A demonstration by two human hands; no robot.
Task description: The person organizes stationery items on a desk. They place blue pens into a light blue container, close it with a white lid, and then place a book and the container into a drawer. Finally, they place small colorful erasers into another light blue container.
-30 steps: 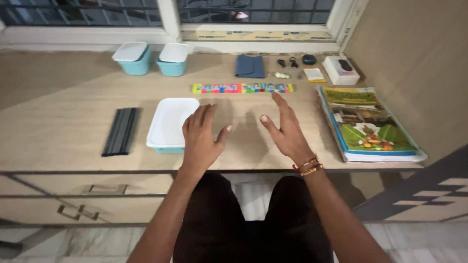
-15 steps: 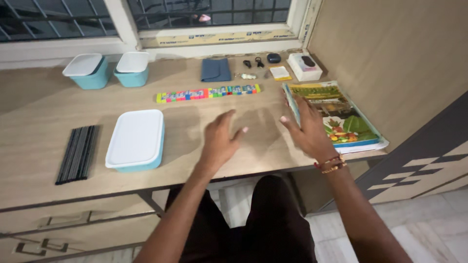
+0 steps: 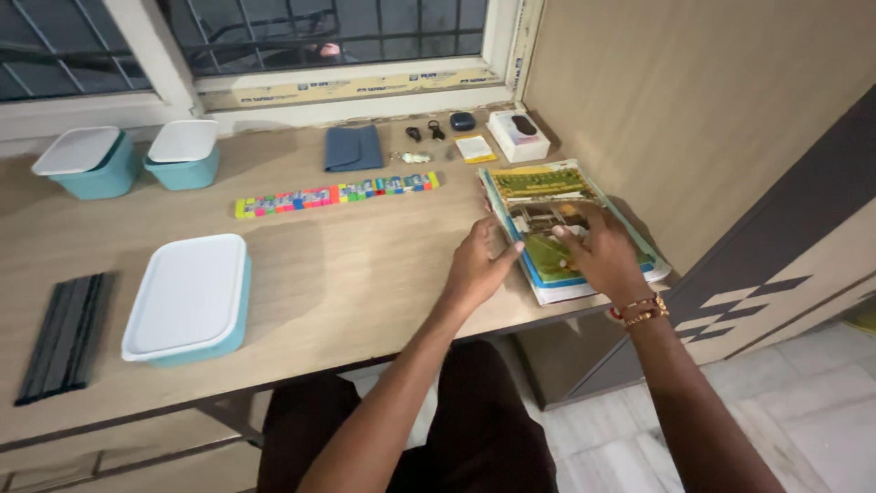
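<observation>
Now book stack (image 3: 547, 196) under right hand (image 3: 602, 260), beside left hand (image 3: 479, 269).

A light wooden desk (image 3: 365, 265) runs under a white-framed window (image 3: 301, 55) with dark bars and night beyond the glass. To the right stands a tall wood-grain cabinet (image 3: 693, 119) with dark panelling low down. The floor (image 3: 803, 429) is pale marbled tile.

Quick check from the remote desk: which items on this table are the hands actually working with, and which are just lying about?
In hand: stack of books; left hand at its edge; right hand flat on its cover.

Lying about: large lidded container, two small lidded containers, colourful block strip, dark slats, blue pouch, white box.
</observation>
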